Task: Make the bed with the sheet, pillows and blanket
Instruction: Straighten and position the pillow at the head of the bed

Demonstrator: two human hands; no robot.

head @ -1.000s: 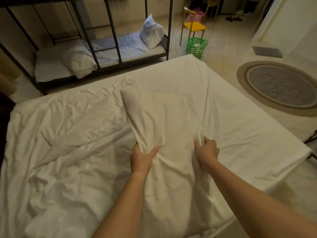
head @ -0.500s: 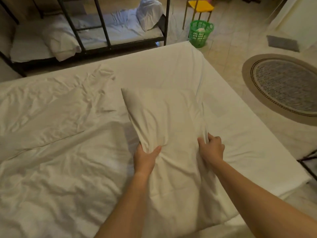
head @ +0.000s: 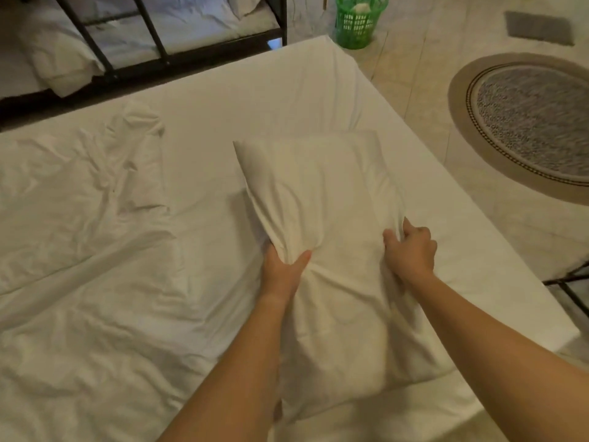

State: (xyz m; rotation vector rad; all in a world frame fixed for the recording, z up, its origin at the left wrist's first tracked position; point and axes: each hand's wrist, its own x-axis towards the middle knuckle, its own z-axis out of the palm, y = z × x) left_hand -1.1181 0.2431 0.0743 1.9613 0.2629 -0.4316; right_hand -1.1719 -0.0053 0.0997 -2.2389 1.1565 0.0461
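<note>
Pale tiled floor (head: 411,90) is carrying one round grey-and-beige rug (head: 526,122) and one green plastic basket (head: 358,23). You are holding one white fabric pillow (head: 318,193) on the smooth white sheet (head: 287,100), near the bed's right edge. Your left hand (head: 283,272) is pinching bunched cloth and your right hand (head: 411,250) is curling its fingers round the pillow's side. One crumpled white blanket (head: 79,250) is lying to the left.

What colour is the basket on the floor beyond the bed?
Green basket, seen in the head view.
</note>
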